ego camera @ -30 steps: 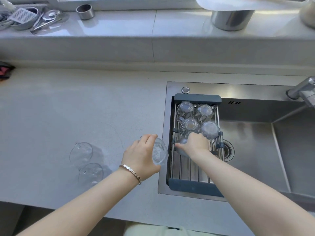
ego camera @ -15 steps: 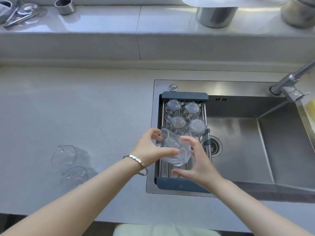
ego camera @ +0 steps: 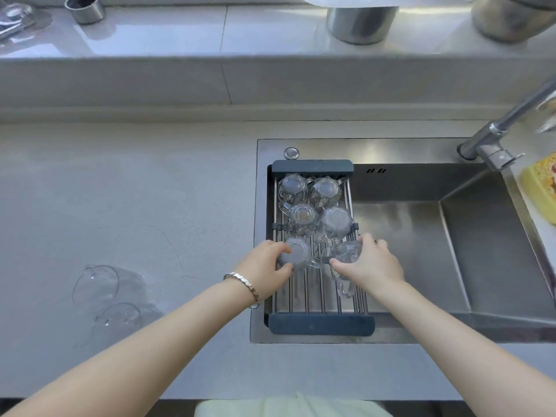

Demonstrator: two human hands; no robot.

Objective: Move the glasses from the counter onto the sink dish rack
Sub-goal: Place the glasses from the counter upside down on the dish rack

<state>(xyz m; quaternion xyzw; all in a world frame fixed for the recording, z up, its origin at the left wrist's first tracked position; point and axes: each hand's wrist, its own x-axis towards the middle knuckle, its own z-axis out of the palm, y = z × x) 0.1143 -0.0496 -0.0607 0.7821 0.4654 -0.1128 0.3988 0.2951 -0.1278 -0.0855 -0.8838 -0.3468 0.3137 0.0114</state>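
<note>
On ribbed steel rack [ego camera: 304, 299], clear glasses [ego camera: 296, 254]

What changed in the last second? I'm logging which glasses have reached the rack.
The left hand carried its glass from beside the sink onto the dish rack; the right hand now holds a glass there too. The four racked glasses and two counter glasses stayed put.

Yellow item [ego camera: 541, 191] cut off at right edge

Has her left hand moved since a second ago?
Yes. The left hand went from the counter edge rightward onto the dish rack, carrying a glass.
</note>
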